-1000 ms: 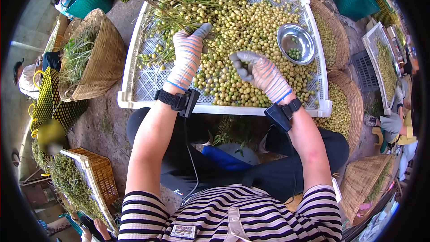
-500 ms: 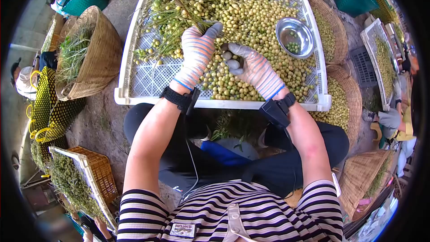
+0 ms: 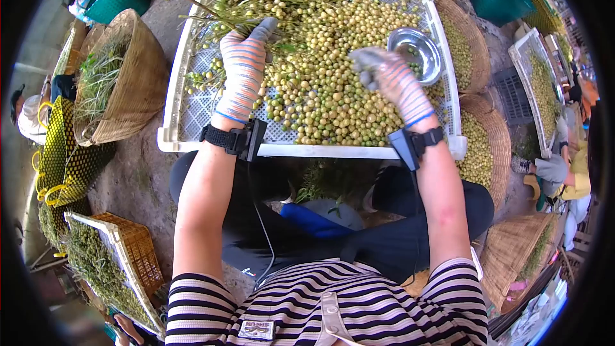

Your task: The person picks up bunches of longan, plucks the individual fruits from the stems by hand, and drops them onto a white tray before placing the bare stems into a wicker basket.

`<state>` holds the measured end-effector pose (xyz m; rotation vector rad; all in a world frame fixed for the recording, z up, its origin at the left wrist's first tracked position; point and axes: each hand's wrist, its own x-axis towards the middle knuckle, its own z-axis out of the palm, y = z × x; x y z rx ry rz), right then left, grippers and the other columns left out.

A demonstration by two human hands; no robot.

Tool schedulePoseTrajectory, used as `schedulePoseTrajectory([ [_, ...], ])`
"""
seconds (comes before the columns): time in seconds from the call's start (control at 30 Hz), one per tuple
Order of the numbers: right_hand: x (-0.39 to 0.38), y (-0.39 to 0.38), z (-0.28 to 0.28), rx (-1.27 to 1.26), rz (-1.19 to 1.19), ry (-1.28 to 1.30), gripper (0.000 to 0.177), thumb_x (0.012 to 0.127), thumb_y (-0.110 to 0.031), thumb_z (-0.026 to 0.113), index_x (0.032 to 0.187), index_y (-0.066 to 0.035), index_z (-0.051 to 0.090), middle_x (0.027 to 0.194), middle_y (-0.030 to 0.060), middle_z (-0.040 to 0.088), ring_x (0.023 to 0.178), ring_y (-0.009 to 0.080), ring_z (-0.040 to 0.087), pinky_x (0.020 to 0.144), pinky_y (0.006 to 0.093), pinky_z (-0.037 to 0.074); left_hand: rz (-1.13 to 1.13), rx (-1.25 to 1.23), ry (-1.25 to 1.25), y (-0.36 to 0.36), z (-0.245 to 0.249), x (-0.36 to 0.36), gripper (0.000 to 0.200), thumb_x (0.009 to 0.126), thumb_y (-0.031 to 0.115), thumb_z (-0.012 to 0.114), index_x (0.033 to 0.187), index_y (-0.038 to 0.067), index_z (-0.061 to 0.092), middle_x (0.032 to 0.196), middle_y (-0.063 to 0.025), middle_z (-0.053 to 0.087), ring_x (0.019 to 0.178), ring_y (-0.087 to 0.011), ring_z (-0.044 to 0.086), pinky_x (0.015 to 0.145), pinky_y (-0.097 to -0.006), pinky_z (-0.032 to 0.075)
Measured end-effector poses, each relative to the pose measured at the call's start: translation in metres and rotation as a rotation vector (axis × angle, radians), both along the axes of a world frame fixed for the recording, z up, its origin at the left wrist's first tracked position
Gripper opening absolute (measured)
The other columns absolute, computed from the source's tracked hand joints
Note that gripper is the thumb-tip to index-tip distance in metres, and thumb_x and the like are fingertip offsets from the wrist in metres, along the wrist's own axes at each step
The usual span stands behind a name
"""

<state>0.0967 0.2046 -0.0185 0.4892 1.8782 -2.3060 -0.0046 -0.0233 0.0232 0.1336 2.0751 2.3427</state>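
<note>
A white perforated tray [image 3: 307, 152] holds loose round yellow-green fruits [image 3: 327, 99] and stems with fruit at its upper left. My left hand [image 3: 243, 64], in a striped glove with grey fingertips, is closed round a bunch of thin stems [image 3: 218, 18] over the tray's left part. In a matching glove, my right hand [image 3: 392, 80] hangs over the fruits at the right, just beside a shiny metal bowl [image 3: 428, 51]. Its fingers are blurred by motion, and whether anything is in them does not show. A few green fruits lie in the bowl.
Woven baskets of fruit [image 3: 477, 147] stand right of the tray. A tall basket with green stalks [image 3: 138, 83] is at the left. Another tray of stems [image 3: 106, 269] lies lower left. Other people are at the far left and far right [image 3: 554, 170].
My left hand has moved left with the stems, which now point more to the left. My right hand has moved right, away from my left hand and closer to the metal bowl.
</note>
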Motion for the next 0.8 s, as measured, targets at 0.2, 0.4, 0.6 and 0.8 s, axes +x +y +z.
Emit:
schedulePoseTrajectory([
  [0.2,-0.012,0.068,-0.005,1.588,-0.134,0.418,0.03,0.077,-0.019,0.063,0.105,-0.008,0.06,0.085,0.0091,0.064,0.073,0.0234,0.061,0.07,0.0337,0.048,-0.06,0.163,-0.09,-0.04,0.027,0.008,0.015,0.076,0.011,0.067,0.089,0.004,0.065,0.077,-0.0045,0.067,0.053,-0.0097,0.056,0.041,-0.0222,0.039],
  [0.4,-0.047,-0.024,0.014,0.894,0.295,0.481,0.016,0.08,-0.017,0.06,0.089,-0.004,0.065,0.086,0.0118,0.066,0.079,0.021,0.063,0.072,0.0303,0.048,0.144,-0.88,0.804,-0.182,0.091,0.025,0.038,0.081,-0.002,0.05,0.118,0.004,0.054,0.11,-0.0094,0.06,0.098,-0.0142,0.057,0.083,-0.0259,0.045],
  [0.6,-0.117,-0.142,-0.035,0.997,0.535,0.654,0.015,0.079,-0.013,0.057,0.09,-0.007,0.065,0.091,0.012,0.065,0.087,0.0261,0.061,0.078,0.0334,0.048,0.65,-0.357,0.085,-0.312,0.057,0.063,0.023,0.079,0.016,0.065,0.095,-0.001,0.065,0.083,-0.0056,0.066,0.068,-0.0114,0.059,0.065,-0.0219,0.046],
  [0.8,-0.143,-0.219,-0.039,1.593,0.592,0.671,0.02,0.079,-0.016,0.052,0.095,-0.012,0.064,0.104,0.011,0.06,0.1,0.03,0.055,0.088,0.0401,0.043,0.68,-0.777,-0.152,-0.402,-0.126,0.14,0.014,0.077,0.015,0.07,0.077,0.003,0.064,0.065,-0.0035,0.061,0.053,-0.0082,0.05,0.05,-0.0225,0.04],
])
